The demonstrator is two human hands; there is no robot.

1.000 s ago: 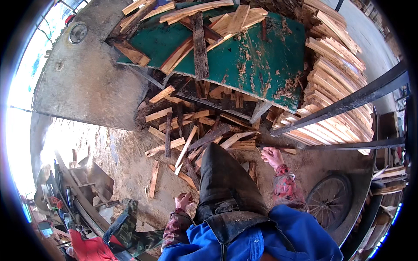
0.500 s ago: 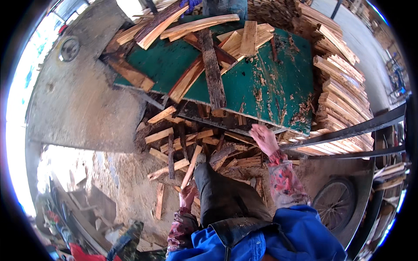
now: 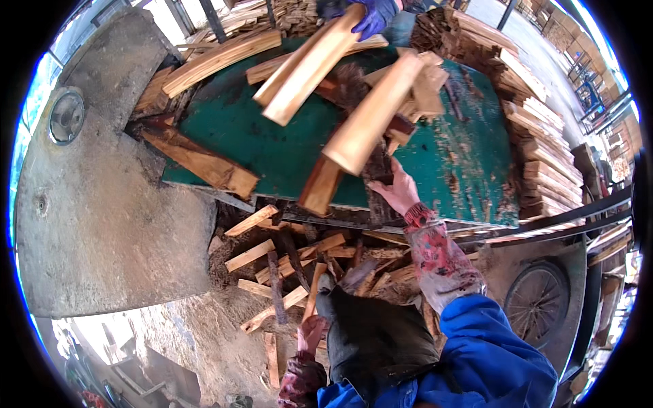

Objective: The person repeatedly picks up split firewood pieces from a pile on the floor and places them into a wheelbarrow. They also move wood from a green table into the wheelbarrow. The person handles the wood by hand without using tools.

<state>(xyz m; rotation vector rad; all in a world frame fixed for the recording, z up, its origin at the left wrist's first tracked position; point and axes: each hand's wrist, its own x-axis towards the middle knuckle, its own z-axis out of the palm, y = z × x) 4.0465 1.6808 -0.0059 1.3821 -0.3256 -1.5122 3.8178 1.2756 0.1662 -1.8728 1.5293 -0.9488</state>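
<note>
My left hand (image 3: 311,334), low beside my dark apron, is closed round the lower end of a thin wood strip (image 3: 315,289) that points up and away from me. My right hand (image 3: 401,190) reaches over the near edge of the green tabletop (image 3: 286,153). Its thumb and fingers close on the near part of a dark, bark-covered slab (image 3: 376,173). Just above that hand a pale split board (image 3: 377,112), blurred, lies slantwise across the slab. A reddish-brown board (image 3: 322,185) sticks out beneath the pale one.
Across the table another person's blue-gloved hand (image 3: 373,19) grips pale boards (image 3: 309,71). Scrap wood (image 3: 272,285) litters the ground below the table. Stacked boards (image 3: 544,163) stand at the right, near a curved metal bar (image 3: 544,212) and a spoked wheel (image 3: 537,296). A flat metal surface (image 3: 109,224) is at left.
My right hand has moved from the table's near edge up onto the bark-covered slab and closed. Boards on the table have shifted, and the gloved hand has come further in. My left hand keeps its strip.
</note>
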